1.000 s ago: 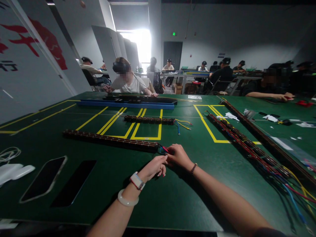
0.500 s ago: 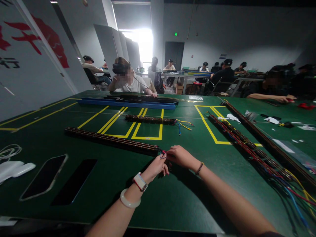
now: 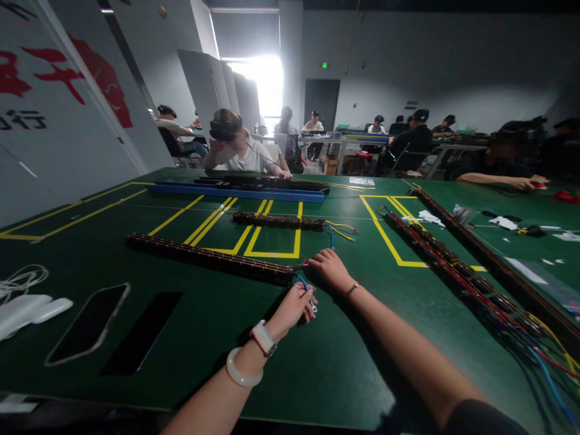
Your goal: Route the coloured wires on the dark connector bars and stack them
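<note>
A long dark strip (image 3: 208, 257) with copper-coloured rails lies across the table, wires coming out of its right end. My left hand (image 3: 289, 307), wearing a watch and a pale bangle, pinches a blue wire (image 3: 302, 281) whose metal ring end shows by the fingers. Just beyond that end, the fingers of my right hand (image 3: 332, 269) are closed on a thin red wire (image 3: 299, 264), the tip of which is hidden. Farther back lies a shorter dark strip (image 3: 278, 222) with blue and yellow wires (image 3: 343, 231).
Two phones (image 3: 88, 326) (image 3: 142, 332) and a white object with a cable (image 3: 34, 314) lie at left. On the right are wired strips (image 3: 457, 266) and paper scraps (image 3: 430, 217). Blue channels (image 3: 235, 192) lie at the back, before a seated person (image 3: 240, 148).
My hands have moved apart: the right went forward and right with the red wire, the left slightly nearer with the blue wire. The blue wire now shows clearly. The view shifted slightly.
</note>
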`<state>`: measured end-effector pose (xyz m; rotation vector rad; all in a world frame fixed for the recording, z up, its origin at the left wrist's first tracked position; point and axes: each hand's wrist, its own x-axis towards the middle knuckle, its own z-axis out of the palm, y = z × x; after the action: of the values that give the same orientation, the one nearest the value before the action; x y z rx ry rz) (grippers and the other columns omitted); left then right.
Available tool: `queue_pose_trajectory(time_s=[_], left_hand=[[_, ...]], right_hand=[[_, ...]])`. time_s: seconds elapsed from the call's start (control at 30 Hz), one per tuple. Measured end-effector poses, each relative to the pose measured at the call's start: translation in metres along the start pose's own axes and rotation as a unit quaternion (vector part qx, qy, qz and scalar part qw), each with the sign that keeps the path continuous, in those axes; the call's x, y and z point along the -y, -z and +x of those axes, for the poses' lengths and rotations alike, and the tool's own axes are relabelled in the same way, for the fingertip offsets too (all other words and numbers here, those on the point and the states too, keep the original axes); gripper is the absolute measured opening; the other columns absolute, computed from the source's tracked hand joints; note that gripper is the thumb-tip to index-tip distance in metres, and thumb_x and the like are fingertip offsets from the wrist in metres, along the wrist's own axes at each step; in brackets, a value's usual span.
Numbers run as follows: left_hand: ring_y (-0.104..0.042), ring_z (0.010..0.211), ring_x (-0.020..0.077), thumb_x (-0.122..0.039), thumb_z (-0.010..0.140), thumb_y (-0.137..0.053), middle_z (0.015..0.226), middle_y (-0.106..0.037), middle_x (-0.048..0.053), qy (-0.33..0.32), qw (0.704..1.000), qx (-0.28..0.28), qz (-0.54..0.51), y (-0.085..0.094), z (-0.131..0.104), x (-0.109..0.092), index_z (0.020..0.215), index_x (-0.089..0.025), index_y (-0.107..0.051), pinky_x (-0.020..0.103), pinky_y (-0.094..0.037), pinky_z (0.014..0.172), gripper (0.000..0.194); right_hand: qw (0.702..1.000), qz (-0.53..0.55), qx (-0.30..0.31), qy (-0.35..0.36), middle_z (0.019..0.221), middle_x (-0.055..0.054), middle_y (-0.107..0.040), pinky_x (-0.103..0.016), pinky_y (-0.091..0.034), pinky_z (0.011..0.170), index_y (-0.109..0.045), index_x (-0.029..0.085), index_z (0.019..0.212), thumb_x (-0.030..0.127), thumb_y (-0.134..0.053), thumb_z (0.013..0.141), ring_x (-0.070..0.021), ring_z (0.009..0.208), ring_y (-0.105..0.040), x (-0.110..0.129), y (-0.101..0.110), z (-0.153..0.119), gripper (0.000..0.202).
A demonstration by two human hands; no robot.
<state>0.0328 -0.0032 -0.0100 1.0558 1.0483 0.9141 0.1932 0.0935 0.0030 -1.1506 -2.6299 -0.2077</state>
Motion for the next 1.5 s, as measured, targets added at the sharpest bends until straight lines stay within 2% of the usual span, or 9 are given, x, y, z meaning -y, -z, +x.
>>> queue_pose_trajectory(time_s=[0.23, 0.4, 0.5, 0.6, 0.93, 1.03, 1.13, 1.3, 1.5], left_hand=[[-0.054, 0.041, 0.0066, -0.038, 0.087, -0.054, 0.072, -0.059, -0.002, -0.016, 0.999, -0.01, 0.038, -0.002, 0.003, 0.005, 0.097, -0.018, -0.041, 0.016, -0.034, 0.035, 0.026], [-0.052, 0.039, 0.0082, -0.034, 0.089, -0.051, 0.066, -0.06, -0.003, -0.043, 0.979, -0.07, 0.187, -0.002, 0.003, 0.004, 0.091, -0.02, -0.039, 0.018, -0.035, 0.037, 0.019], [-0.066, 0.064, 0.0139, -0.029, 0.092, -0.047, 0.072, -0.066, 0.003, -0.072, 0.929, -0.106, 0.348, -0.002, -0.003, -0.009, 0.089, -0.018, -0.044, 0.021, -0.046, 0.056, 0.011], [-0.069, 0.074, 0.0193, -0.029, 0.093, -0.046, 0.085, -0.07, 0.01, -0.04, 0.841, -0.119, 0.527, -0.002, -0.009, -0.024, 0.096, -0.017, -0.049, 0.025, -0.046, 0.06, 0.013], [-0.07, 0.083, 0.028, -0.019, 0.096, -0.032, 0.091, -0.069, 0.018, -0.13, 0.631, 0.027, 0.764, -0.01, 0.0, -0.031, 0.124, -0.004, -0.048, 0.035, -0.052, 0.066, 0.035], [-0.07, 0.084, 0.0274, -0.017, 0.097, -0.03, 0.092, -0.069, 0.018, -0.17, 0.594, 0.067, 0.783, -0.016, 0.003, -0.03, 0.128, -0.003, -0.047, 0.034, -0.052, 0.066, 0.038], [-0.069, 0.081, 0.0248, -0.026, 0.099, -0.032, 0.091, -0.069, 0.015, -0.185, 0.603, 0.07, 0.773, -0.017, 0.003, -0.033, 0.119, -0.008, -0.054, 0.032, -0.051, 0.066, 0.035], [-0.064, 0.086, 0.0209, -0.037, 0.098, -0.037, 0.093, -0.066, 0.009, -0.266, 0.628, 0.042, 0.73, 0.016, 0.001, -0.046, 0.095, -0.015, -0.059, 0.032, -0.049, 0.075, 0.031], [-0.053, 0.115, 0.026, -0.047, 0.095, -0.041, 0.122, -0.059, 0.013, -0.34, 0.569, -0.045, 0.747, 0.091, 0.019, -0.055, 0.124, -0.015, -0.051, 0.042, -0.04, 0.097, 0.044]], right_hand=[[0.993, 0.065, -0.079, -0.055, 0.117, -0.011, -0.062, -0.04, -0.037, 0.097, -0.057, 0.022, 0.128, 0.026, -0.049, 0.095, -0.0244, 0.106, -0.053, 0.0, -0.01, -0.018, 0.035], [0.982, 0.112, -0.129, -0.086, 0.112, -0.011, -0.064, -0.038, -0.04, 0.093, -0.058, 0.02, 0.125, 0.025, -0.048, 0.095, -0.0238, 0.104, -0.055, -0.002, -0.008, -0.041, 0.032], [0.978, 0.127, -0.137, -0.092, 0.107, -0.01, -0.065, -0.037, -0.042, 0.09, -0.06, 0.021, 0.12, 0.024, -0.049, 0.093, -0.0234, 0.1, -0.057, -0.004, -0.009, -0.047, 0.029], [0.975, 0.141, -0.143, -0.099, 0.105, -0.009, -0.065, -0.038, -0.043, 0.089, -0.061, 0.022, 0.118, 0.022, -0.05, 0.092, -0.0231, 0.098, -0.057, -0.006, -0.01, -0.047, 0.028], [0.976, 0.155, -0.132, -0.078, 0.105, -0.009, -0.064, -0.036, -0.042, 0.088, -0.062, 0.022, 0.117, 0.018, -0.05, 0.091, -0.022, 0.097, -0.056, -0.003, -0.01, -0.046, 0.029], [0.974, 0.159, -0.137, -0.086, 0.103, -0.009, -0.064, -0.036, -0.042, 0.087, -0.062, 0.021, 0.116, 0.017, -0.05, 0.091, -0.0222, 0.097, -0.056, -0.003, -0.008, -0.046, 0.028], [0.972, 0.155, -0.148, -0.094, 0.102, -0.009, -0.063, -0.036, -0.042, 0.087, -0.063, 0.021, 0.114, 0.017, -0.05, 0.091, -0.0227, 0.097, -0.055, -0.003, -0.007, -0.046, 0.027], [0.972, 0.145, -0.158, -0.1, 0.106, -0.01, -0.061, -0.038, -0.042, 0.088, -0.063, 0.022, 0.114, 0.018, -0.052, 0.09, -0.0239, 0.099, -0.053, -0.002, -0.008, -0.048, 0.027], [0.958, 0.19, -0.164, -0.136, 0.109, -0.009, -0.06, -0.038, -0.041, 0.09, -0.064, 0.023, 0.113, 0.02, -0.053, 0.089, -0.0236, 0.101, -0.053, -0.007, -0.011, -0.046, 0.027]])
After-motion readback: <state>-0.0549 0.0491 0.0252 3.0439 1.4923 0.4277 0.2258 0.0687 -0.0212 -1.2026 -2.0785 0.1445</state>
